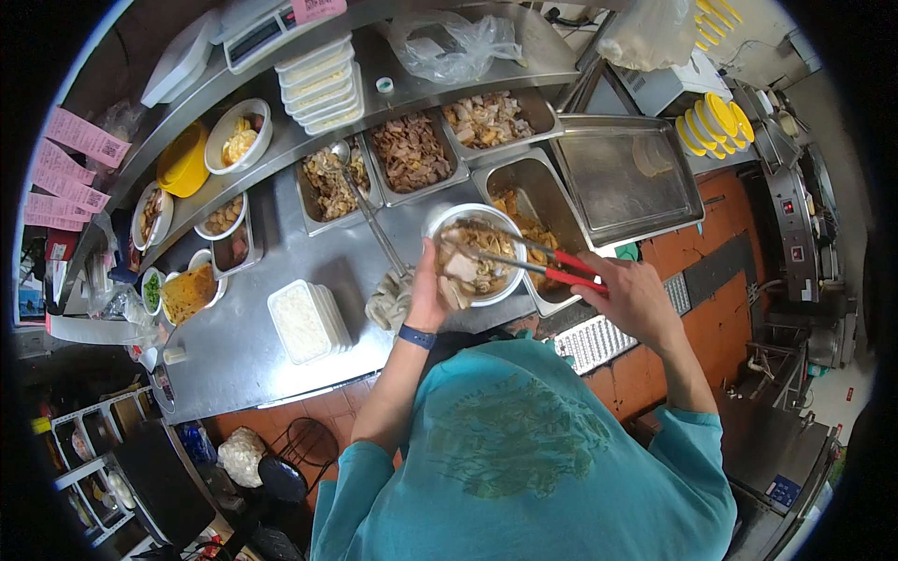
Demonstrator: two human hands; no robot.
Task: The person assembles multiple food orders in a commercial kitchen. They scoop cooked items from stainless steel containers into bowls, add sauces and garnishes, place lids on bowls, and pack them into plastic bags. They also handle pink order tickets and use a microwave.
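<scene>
My left hand (429, 297) grips a round white bowl (433, 224) by its near left side, over the front of the steel counter. Pale meat slices and brownish chopped pieces (458, 265) fill it. In my right hand (629, 297) are tongs with red handles (572, 277), their metal tips down among the food in the bowl. Just beyond the bowl, a deep steel pan (538, 182) holds orange-brown food and is partly hidden by the bowl and tongs. A crumpled grey cloth (386, 305) lies beside my left hand.
Three steel pans of chopped meat (410, 154) line the back; a long-handled ladle (369, 220) leans from the left one. Stacked white rice containers (307, 323) stand at left. A shallow steel tray (625, 178) is at right. Above runs a steel shelf (374, 105) with more containers.
</scene>
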